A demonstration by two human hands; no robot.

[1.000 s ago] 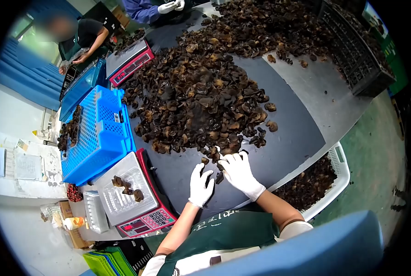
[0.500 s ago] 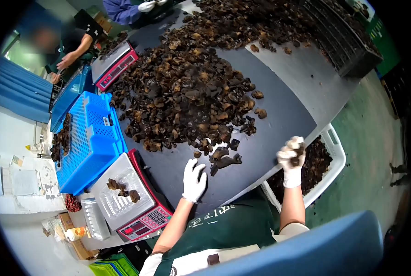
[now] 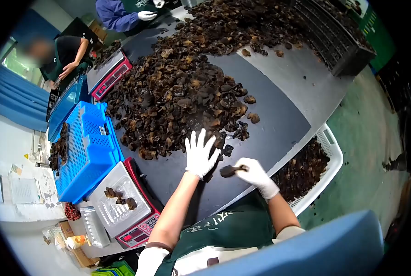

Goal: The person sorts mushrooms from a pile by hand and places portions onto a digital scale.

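Note:
A large heap of dark brown fungus pieces covers the middle of the dark table mat. My left hand, in a white glove, lies with its fingers spread at the heap's near edge, over a few pieces. To its right, my right hand, also gloved, pinches a dark fungus piece that sticks out to the left above the mat. On the near scale, a clear tray bears several small pieces.
Left of the heap stand a blue crate and a second scale. A white basket of fungus sits low at the right. A black crate is at the back right. Two people work across the table.
My right hand has come back from beside the white basket to the mat and now holds a different-looking piece. My left hand has reached forward to the heap's edge.

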